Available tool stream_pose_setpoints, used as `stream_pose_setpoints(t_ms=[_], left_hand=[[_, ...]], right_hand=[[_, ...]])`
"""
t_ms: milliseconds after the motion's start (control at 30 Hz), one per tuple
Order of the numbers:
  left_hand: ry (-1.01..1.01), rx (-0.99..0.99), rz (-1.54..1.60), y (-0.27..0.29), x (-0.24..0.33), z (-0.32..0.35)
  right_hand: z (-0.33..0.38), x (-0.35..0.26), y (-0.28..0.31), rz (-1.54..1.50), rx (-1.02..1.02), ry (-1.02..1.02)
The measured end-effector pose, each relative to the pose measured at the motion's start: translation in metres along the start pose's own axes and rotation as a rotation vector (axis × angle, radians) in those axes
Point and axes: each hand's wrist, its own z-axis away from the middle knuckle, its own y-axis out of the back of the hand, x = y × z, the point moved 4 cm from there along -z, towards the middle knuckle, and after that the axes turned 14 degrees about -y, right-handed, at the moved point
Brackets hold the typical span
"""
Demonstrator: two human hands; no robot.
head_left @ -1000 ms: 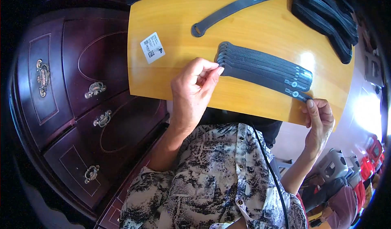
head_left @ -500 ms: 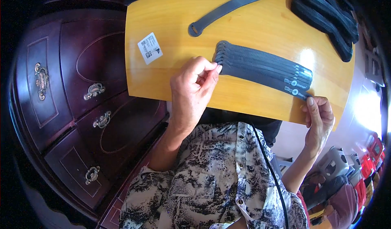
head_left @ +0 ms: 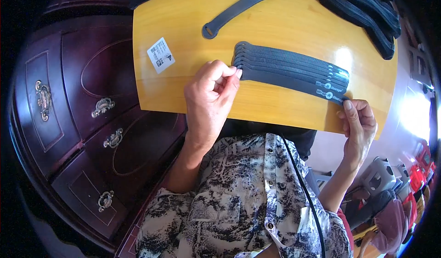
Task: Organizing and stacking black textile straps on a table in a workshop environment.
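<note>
A fanned row of several black storage straps (head_left: 289, 65) lies on the yellow wooden table (head_left: 183, 90), each overlapping the one behind it. The nearest strap (head_left: 280, 84) of the row is pinched at both ends. My left hand (head_left: 209, 97) has thumb and fingertips closed on its left end, by the rounded tips. At its right end, my right hand (head_left: 359, 122) grips the corner between thumb and curled fingers, close to the table's front edge. Farther back lies a single black strap (head_left: 243, 6) with a slotted loop at its left end.
A white printed label (head_left: 161, 56) lies on the table's left side. A pile of black straps (head_left: 360, 12) is heaped at the back right corner. Dark wooden cabinets (head_left: 96, 74) with metal handles stand at the left. Grey plastic stools (head_left: 379, 177) are at the lower right.
The whole view has shifted slightly, so the table and straps sit a little higher and farther left. Both hands keep their hold on the nearest strap's ends.
</note>
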Motion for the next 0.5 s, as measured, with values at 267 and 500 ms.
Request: stream_pose_setpoints(t_ms=[267,500], left_hand=[[0.015,-0.004,-0.008,-0.0038,0.0003,-0.0014],[0.027,-0.019,-0.057,-0.0043,0.0086,-0.0047]], right_hand=[[-0.0015,-0.0007,0.0001,-0.004,0.014,0.010],[-0.0003,-0.0022,-0.0021,-0.011,0.032,-0.009]])
